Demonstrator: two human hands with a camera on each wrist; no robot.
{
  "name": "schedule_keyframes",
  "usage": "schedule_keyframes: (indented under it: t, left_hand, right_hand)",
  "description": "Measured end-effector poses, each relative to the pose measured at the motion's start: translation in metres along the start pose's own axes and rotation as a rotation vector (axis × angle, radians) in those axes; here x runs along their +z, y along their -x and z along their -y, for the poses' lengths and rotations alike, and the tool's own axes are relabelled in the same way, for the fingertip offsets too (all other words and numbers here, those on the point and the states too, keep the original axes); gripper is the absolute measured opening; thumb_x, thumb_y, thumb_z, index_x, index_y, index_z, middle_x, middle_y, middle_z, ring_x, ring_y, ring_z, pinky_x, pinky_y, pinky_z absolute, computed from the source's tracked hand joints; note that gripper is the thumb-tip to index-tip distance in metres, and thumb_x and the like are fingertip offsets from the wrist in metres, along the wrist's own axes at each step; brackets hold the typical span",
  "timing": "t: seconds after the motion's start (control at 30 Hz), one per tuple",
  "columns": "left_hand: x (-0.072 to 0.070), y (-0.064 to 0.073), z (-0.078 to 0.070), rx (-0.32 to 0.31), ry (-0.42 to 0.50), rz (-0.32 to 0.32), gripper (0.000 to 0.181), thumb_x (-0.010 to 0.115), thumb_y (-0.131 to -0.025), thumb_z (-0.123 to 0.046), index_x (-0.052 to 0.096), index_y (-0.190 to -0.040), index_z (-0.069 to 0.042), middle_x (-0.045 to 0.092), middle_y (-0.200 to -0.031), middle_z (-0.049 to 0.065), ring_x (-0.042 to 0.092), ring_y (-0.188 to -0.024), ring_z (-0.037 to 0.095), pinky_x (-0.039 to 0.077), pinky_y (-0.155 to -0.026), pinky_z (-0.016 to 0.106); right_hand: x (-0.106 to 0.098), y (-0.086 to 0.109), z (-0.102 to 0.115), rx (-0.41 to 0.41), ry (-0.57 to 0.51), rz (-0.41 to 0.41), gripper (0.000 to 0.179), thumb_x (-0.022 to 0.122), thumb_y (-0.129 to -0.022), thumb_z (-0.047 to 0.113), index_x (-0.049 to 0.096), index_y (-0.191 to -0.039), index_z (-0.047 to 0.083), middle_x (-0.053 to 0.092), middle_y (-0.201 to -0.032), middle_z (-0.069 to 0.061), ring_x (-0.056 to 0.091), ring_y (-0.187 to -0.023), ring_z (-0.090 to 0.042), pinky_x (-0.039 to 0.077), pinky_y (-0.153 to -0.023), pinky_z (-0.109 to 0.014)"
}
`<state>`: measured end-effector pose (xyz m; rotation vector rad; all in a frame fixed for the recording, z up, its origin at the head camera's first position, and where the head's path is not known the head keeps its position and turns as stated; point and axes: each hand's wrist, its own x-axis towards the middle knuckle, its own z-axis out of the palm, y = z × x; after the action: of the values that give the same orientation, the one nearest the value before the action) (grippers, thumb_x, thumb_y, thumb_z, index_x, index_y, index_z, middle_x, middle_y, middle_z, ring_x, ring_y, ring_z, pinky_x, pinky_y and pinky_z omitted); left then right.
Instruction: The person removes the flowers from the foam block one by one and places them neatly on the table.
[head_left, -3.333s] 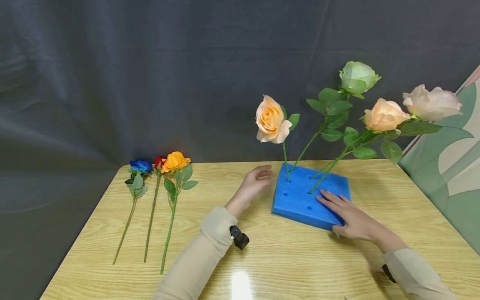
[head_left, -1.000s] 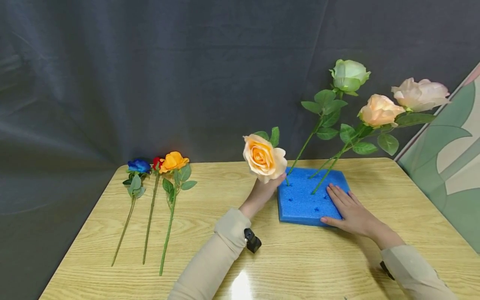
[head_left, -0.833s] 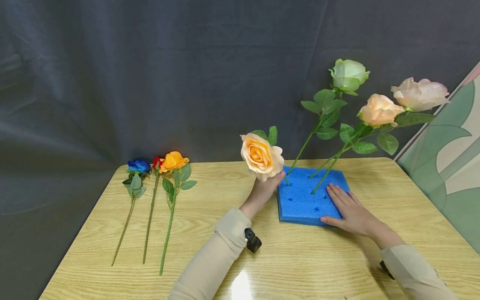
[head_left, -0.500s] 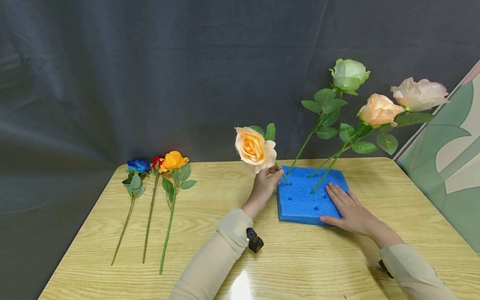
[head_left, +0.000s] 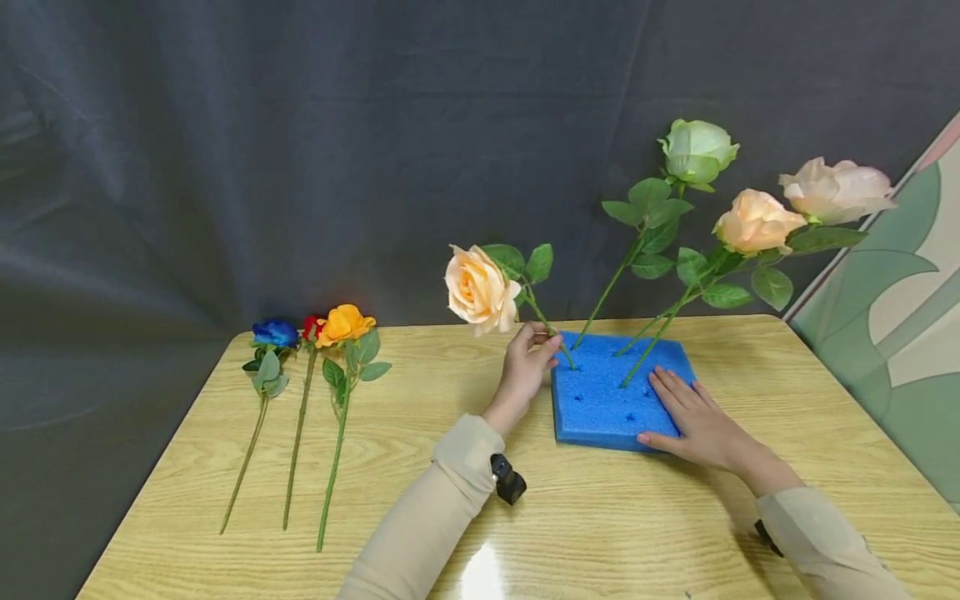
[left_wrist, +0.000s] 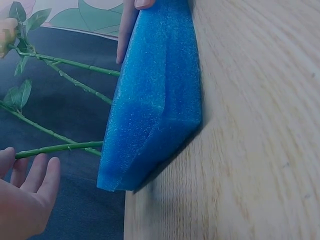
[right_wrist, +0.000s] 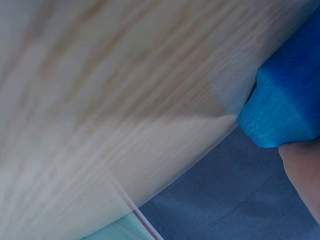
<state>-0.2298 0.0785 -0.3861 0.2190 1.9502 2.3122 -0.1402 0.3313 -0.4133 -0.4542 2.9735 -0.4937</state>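
Observation:
A blue foam block (head_left: 600,417) lies on the table with several rose stems stuck in its top. My left hand (head_left: 521,371) pinches the green stem of a peach rose (head_left: 480,290) just above the block's left back corner; the flower leans left. In the left wrist view the thumb and fingers hold that stem (left_wrist: 60,148), whose end goes into the foam. My right hand (head_left: 701,425) rests flat on the block's right side, fingers spread. A green rose (head_left: 699,152), a second peach rose (head_left: 759,222) and a pale pink rose (head_left: 836,190) lean right.
To the left on the wooden table (head_left: 420,508) lie a blue rose (head_left: 275,333), a red rose (head_left: 311,327) and an orange rose (head_left: 344,325), stems toward me. A dark curtain (head_left: 420,150) hangs behind; a patterned panel (head_left: 900,317) stands at right.
My left hand has taken hold of the left peach rose's stem and bent it left, so the flower has moved left. The right hand has stayed on the block, which turned slightly.

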Motion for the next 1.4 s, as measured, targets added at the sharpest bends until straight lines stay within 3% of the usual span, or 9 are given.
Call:
schedule_keyframes:
  t: [0.33, 0.6, 1.13, 1.4]
  left_hand:
    - [-0.0028, 0.0001, -0.0016, 0.006, 0.000, -0.002, 0.022, 0.056, -0.095, -0.005, 0.055, -0.112, 0.009, 0.062, -0.108, 0.026, 0.062, -0.088, 0.015, 0.055, -0.091, 0.049]
    - [-0.0047, -0.0010, -0.0007, 0.025, -0.002, -0.002, 0.019, 0.056, -0.095, -0.005, 0.057, -0.110, 0.007, 0.062, -0.107, 0.027, 0.063, -0.098, 0.035, 0.055, -0.091, 0.049]
    - [-0.0082, -0.0013, -0.0004, 0.035, 0.042, 0.002, 0.022, 0.053, -0.096, -0.004, 0.055, -0.114, 0.009, 0.061, -0.113, 0.031, 0.063, -0.089, 0.013, 0.051, -0.096, 0.054]
    - [-0.0096, -0.0014, -0.0012, 0.056, 0.058, 0.003, 0.022, 0.049, -0.098, -0.003, 0.053, -0.116, 0.009, 0.056, -0.118, 0.036, 0.059, -0.106, 0.043, 0.051, -0.096, 0.053]
  right_hand:
    - [-0.0002, 0.0000, 0.0023, -0.002, -0.009, -0.005, 0.095, 0.062, -0.087, 0.051, 0.015, -0.152, -0.001, 0.015, -0.157, -0.026, 0.013, -0.145, -0.044, -0.004, -0.123, -0.049]
    - [0.0006, -0.0004, 0.0019, 0.001, -0.004, -0.007, 0.095, 0.062, -0.087, 0.051, 0.015, -0.152, -0.001, 0.016, -0.157, -0.026, 0.013, -0.145, -0.044, -0.002, -0.123, -0.051]
    - [0.0005, 0.0000, 0.0016, 0.004, -0.003, -0.006, 0.095, 0.062, -0.087, 0.051, 0.015, -0.152, 0.000, 0.016, -0.157, -0.026, 0.014, -0.145, -0.044, -0.003, -0.123, -0.050]
    - [0.0003, 0.0001, 0.0012, 0.003, -0.005, -0.003, 0.095, 0.062, -0.087, 0.051, 0.014, -0.152, 0.000, 0.015, -0.158, -0.025, 0.013, -0.146, -0.043, -0.004, -0.123, -0.048]
